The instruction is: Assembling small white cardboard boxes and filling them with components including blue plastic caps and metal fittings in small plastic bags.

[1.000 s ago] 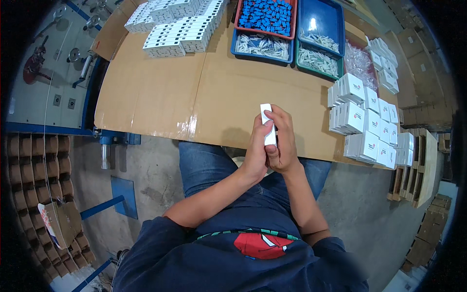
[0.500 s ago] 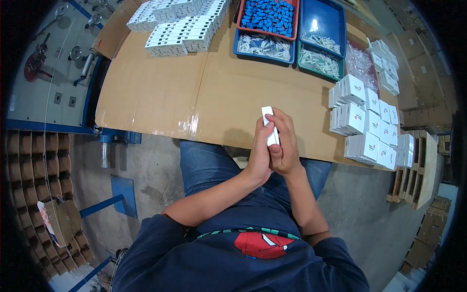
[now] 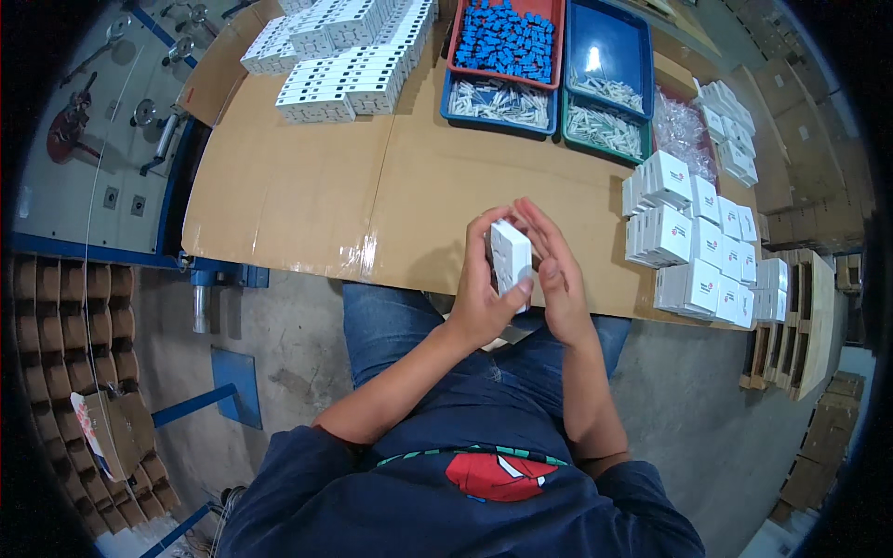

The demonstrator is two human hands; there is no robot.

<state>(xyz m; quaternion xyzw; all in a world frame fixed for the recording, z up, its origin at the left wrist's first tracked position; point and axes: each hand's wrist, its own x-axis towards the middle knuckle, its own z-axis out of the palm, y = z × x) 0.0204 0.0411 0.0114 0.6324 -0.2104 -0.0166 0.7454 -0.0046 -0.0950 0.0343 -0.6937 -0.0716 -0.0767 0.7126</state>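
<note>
Head view: white block point(image 3: 512, 254) sits clasped in the grip of the left hand point(image 3: 482, 302), over the near edge of the tabletop point(image 3: 298, 195), long axis roughly away from the body. Right hand point(image 3: 566, 296), unclenched, just rightward; contact unclear.
</note>
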